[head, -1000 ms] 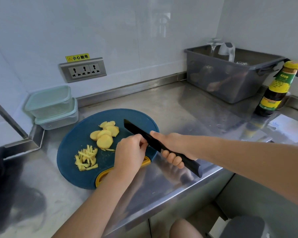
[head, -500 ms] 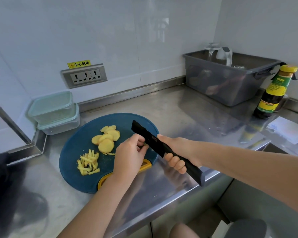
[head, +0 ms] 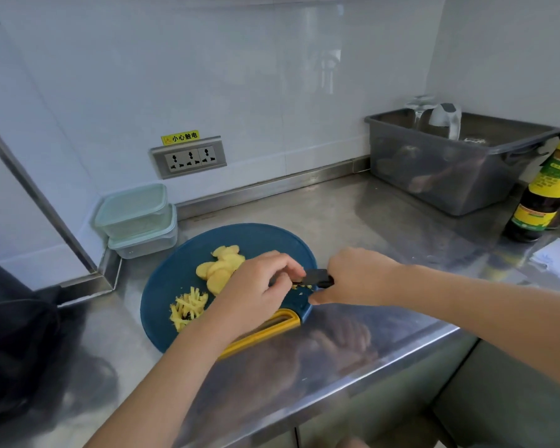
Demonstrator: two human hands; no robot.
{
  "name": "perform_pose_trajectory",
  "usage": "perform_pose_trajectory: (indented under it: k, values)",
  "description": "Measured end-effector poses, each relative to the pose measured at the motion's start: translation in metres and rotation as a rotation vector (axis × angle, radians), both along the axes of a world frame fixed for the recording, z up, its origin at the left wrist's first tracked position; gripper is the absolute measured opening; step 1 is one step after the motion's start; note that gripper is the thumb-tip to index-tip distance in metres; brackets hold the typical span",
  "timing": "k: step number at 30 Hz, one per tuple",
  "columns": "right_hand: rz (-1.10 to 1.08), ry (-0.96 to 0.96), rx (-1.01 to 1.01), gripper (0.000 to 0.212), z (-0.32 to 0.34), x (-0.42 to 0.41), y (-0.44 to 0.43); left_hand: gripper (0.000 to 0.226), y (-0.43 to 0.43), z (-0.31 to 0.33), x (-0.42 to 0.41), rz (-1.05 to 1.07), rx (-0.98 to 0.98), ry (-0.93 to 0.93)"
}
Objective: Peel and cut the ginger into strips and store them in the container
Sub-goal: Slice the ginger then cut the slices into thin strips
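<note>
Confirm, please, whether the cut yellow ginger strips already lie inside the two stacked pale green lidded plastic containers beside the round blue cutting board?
Not quite: the head view shows the cut yellow ginger strips lying in a pile on the round blue cutting board, not inside the two stacked pale green lidded plastic containers, which do stand beside the board.

Yellow sticker point(head: 184, 137) above wall socket point(head: 189, 157), left of centre: "小心触电". Bottle label point(head: 544, 195), right edge: text unreadable.
</note>
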State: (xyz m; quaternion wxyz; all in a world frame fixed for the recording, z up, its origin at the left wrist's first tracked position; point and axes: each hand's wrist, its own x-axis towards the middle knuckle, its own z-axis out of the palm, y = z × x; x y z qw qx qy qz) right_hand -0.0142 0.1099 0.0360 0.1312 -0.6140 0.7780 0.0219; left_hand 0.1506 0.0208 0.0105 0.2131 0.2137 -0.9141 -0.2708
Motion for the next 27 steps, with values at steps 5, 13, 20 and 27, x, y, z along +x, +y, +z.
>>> perform_pose_trajectory:
  k: [5, 13, 20, 27]
  values:
    - [0.042, 0.117, -0.004, 0.05, -0.012, -0.004, 0.001, 0.021, -0.002, 0.001, -0.01, -0.04, 0.042, -0.089]
    - [0.081, 0.147, -0.012, 0.05, -0.019, -0.007, -0.001, 0.004, -0.011, -0.001, -0.015, 0.017, 0.048, -0.161]
    - [0.104, 0.163, -0.013, 0.05, -0.021, -0.012, 0.001, 0.004, -0.032, -0.002, -0.036, 0.049, 0.053, -0.296]
    - [0.106, 0.144, -0.02, 0.051, -0.017, -0.019, 0.013, 0.01, -0.051, 0.004, -0.046, 0.084, 0.068, -0.335]
